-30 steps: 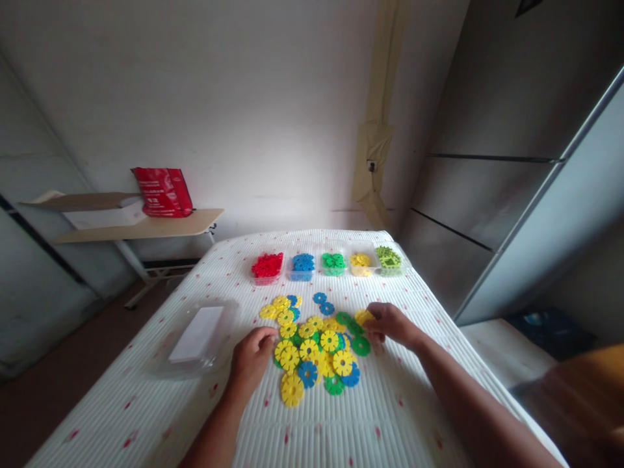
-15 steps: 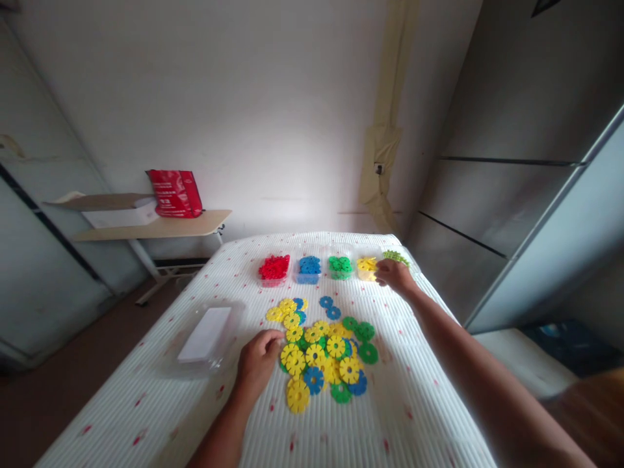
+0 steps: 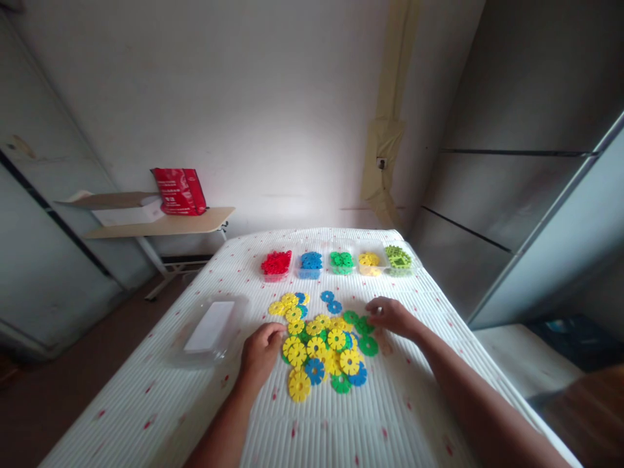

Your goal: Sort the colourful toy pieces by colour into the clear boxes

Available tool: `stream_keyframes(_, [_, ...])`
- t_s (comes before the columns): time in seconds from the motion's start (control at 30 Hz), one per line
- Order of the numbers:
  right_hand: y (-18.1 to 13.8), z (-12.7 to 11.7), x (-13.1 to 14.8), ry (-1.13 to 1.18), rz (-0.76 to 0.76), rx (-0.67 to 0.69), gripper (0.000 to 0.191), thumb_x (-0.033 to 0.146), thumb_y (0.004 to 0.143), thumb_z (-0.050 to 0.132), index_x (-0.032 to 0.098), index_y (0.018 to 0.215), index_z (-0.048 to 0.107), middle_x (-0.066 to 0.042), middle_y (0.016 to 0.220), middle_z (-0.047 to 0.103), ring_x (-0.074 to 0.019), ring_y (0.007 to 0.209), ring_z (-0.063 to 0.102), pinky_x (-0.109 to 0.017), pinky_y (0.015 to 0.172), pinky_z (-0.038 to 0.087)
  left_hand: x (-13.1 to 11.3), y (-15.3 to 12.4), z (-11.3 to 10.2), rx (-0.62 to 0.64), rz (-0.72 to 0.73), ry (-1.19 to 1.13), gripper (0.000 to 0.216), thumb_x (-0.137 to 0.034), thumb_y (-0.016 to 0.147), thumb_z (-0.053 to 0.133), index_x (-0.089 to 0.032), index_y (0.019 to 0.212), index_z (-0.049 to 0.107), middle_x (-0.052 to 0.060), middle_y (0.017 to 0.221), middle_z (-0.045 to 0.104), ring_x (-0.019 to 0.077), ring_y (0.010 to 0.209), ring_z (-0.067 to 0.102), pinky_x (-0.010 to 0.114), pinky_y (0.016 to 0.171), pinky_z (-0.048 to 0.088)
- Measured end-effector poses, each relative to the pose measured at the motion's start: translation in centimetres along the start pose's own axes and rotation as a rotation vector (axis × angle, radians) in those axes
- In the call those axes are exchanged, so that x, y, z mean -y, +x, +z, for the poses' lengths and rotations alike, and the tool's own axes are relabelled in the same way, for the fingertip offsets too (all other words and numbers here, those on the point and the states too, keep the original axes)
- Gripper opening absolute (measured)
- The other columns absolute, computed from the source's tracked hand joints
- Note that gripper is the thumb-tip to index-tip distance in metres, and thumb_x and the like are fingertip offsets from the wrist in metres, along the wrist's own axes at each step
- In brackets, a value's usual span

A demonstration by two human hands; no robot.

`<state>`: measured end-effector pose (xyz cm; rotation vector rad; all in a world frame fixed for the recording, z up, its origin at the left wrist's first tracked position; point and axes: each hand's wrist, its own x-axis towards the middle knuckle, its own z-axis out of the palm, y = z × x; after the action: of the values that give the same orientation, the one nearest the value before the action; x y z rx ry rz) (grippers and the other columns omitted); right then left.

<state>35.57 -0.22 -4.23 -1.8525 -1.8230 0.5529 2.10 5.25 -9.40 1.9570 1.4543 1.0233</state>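
A loose pile of notched plastic discs (image 3: 336,339) in yellow, green and blue lies on the white ribbed cover. At the pile's left edge rests my left hand (image 3: 263,351), fingers loosely curled, thumb and forefinger a little apart, with nothing visible in them. My right hand (image 3: 392,316) hovers by the green discs (image 3: 368,346) on the pile's right, its thumb and forefinger apart. Behind the pile stands a row of clear boxes: red pieces (image 3: 276,263), blue discs (image 3: 311,262), green discs (image 3: 341,261), yellow discs (image 3: 369,260) and light green pieces (image 3: 398,257).
A clear plastic lid or tray (image 3: 227,348) with a white card (image 3: 210,326) lies left of the pile. Further left, a side table (image 3: 195,223) holds a red bag (image 3: 180,192) and an opened cardboard box (image 3: 127,211). A grey cabinet (image 3: 492,188) rises on the right.
My right hand has come back from the box of yellow discs to the green discs at the pile's right. My left hand has stayed nearly in place.
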Motion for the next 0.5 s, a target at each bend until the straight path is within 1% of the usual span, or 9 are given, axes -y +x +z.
stream_keyframes(0.07, [0.0, 0.3, 0.3, -0.098, -0.016, 0.032, 0.027, 0.024, 0.064, 0.063, 0.017, 0.09, 0.067, -0.005, 0.088, 0.064, -0.0151, 0.077, 0.058, -0.023, 0.068, 0.044, 0.1, 0.0, 0.0, -0.005, -0.002, -0.006, 0.024, -0.028, 0.074, 0.045, -0.02, 0.081, 0.066, 0.001, 0.081, 0.07, 0.0163, 0.076, 0.064, 0.025, 0.071, 0.05])
stream_keyframes(0.13, [0.0, 0.5, 0.8, -0.174, -0.017, 0.083, 0.029, 0.025, 0.064, 0.063, 0.018, 0.092, 0.067, -0.005, 0.091, 0.063, -0.0152, 0.077, 0.057, -0.023, 0.067, 0.042, 0.1, 0.0, 0.0, 0.0, -0.01, -0.01, 0.023, -0.028, 0.074, 0.045, -0.02, 0.081, 0.066, 0.002, 0.082, 0.07, 0.0163, 0.076, 0.064, 0.025, 0.071, 0.05])
stream_keyframes(0.27, [-0.1, 0.6, 1.2, -0.232, -0.02, 0.104, 0.025, 0.026, 0.065, 0.062, 0.018, 0.089, 0.067, -0.005, 0.09, 0.063, -0.0152, 0.076, 0.056, -0.023, 0.064, 0.04, 0.1, 0.1, 0.0, 0.014, -0.028, -0.002, 0.023, -0.029, 0.074, 0.046, -0.02, 0.081, 0.065, 0.002, 0.082, 0.07, 0.0167, 0.077, 0.065, 0.026, 0.071, 0.05])
stream_keyframes(0.37, [0.0, 0.4, 1.2, -0.179, 0.002, 0.104, 0.02, 0.023, 0.063, 0.063, 0.018, 0.083, 0.065, -0.003, 0.081, 0.063, -0.0139, 0.071, 0.054, -0.022, 0.06, 0.038, 0.0, 0.0, -0.1, 0.016, -0.026, -0.001, 0.023, -0.029, 0.074, 0.046, -0.02, 0.081, 0.065, 0.002, 0.082, 0.07, 0.0169, 0.077, 0.065, 0.026, 0.071, 0.05])
stream_keyframes(0.5, [0.1, -0.1, 1.5, 0.058, 0.006, 0.09, 0.012, 0.015, 0.06, 0.061, 0.016, 0.072, 0.061, 0.001, 0.067, 0.059, -0.0105, 0.062, 0.05, -0.02, 0.055, 0.036, 0.0, 0.0, -0.1, 0.015, -0.012, -0.001, 0.023, -0.028, 0.074, 0.046, -0.02, 0.081, 0.066, 0.002, 0.082, 0.071, 0.017, 0.078, 0.065, 0.026, 0.071, 0.05])
